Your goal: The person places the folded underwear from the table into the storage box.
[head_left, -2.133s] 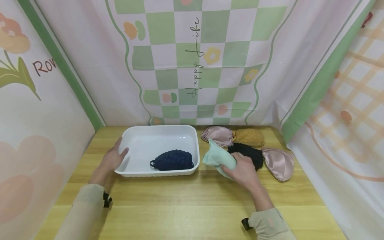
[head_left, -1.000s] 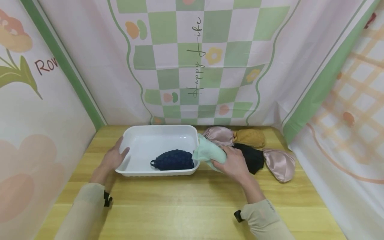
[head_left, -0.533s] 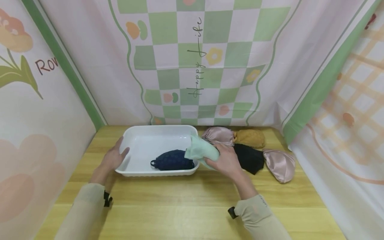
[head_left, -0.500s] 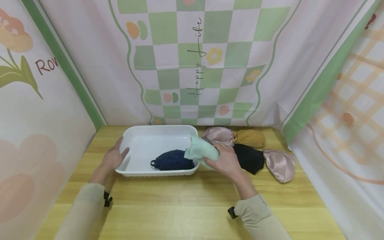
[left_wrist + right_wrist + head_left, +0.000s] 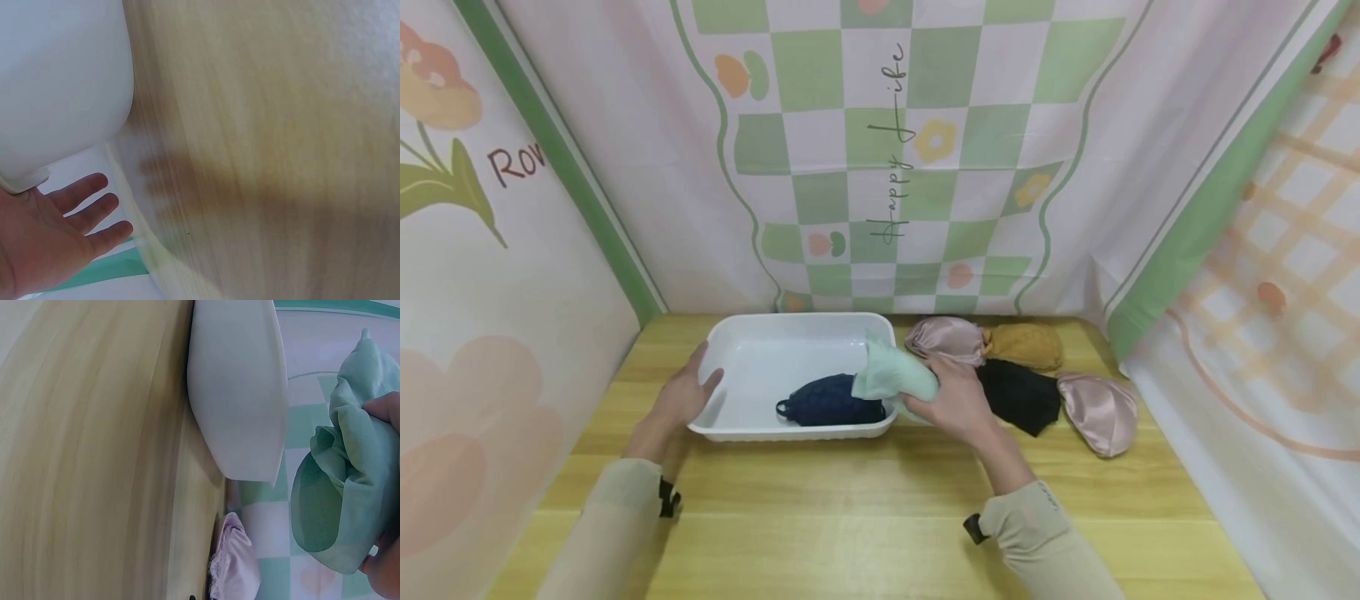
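Note:
In the head view, my right hand (image 5: 957, 402) grips a folded mint-green garment (image 5: 891, 373) of soft fabric. It hangs over the right rim of the white tray (image 5: 793, 435), its left end overlapping a navy fabric bundle (image 5: 831, 402) with a small loop, which lies inside. The right wrist view shows the mint-green garment (image 5: 350, 481) bunched, with a cup-shaped hollow, held between thumb and fingers above the tray's rim level. My left hand (image 5: 681, 396) holds the tray's left end, thumb over the rim; in the left wrist view, three fingers (image 5: 94, 212) extend outside it.
Right of the tray lie a pink satin piece (image 5: 946, 337), a mustard piece (image 5: 1024, 346), a black piece (image 5: 1021, 396) and another pink satin piece (image 5: 1099, 414). A patterned curtain (image 5: 925, 167) hangs behind the wooden table (image 5: 827, 517).
My right hand has carried the mint-green garment leftward, from beside the black piece to over the tray's right rim. The left hand and the tray stay where they were.

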{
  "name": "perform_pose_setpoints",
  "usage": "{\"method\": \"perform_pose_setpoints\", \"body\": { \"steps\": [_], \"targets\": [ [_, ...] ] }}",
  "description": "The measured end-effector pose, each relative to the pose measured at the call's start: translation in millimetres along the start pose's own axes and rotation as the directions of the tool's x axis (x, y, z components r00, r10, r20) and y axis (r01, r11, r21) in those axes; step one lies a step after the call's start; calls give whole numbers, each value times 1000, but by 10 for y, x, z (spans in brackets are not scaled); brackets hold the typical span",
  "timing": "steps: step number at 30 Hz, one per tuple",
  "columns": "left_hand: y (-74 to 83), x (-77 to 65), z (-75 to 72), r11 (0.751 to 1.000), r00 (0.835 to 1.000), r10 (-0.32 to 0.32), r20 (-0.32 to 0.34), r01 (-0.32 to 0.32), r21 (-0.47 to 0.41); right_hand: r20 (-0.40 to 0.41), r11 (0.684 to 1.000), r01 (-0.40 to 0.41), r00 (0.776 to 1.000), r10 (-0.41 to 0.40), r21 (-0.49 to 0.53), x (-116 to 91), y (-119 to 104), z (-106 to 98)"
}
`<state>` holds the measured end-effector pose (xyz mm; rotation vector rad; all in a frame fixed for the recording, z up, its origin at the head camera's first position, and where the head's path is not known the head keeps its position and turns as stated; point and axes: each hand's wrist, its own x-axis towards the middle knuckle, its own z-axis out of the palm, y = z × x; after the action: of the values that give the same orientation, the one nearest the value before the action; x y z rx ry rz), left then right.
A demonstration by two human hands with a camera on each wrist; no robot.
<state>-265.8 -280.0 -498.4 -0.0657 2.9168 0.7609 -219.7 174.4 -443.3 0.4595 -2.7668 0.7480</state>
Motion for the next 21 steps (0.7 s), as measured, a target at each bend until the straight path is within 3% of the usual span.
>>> {"method": "perform_pose_setpoints", "body": {
  "steps": [15, 21],
  "targets": [
    [7, 4, -15, 1000, 1000, -7, 7, 7, -5, 11, 997, 71, 997, -71, 8, 157, -150, 101],
    [-2, 7, -8, 1000, 1000, 1, 0, -1, 1, 27, 995, 92, 995, -91, -46, 236, -211, 143]
  ]
}}
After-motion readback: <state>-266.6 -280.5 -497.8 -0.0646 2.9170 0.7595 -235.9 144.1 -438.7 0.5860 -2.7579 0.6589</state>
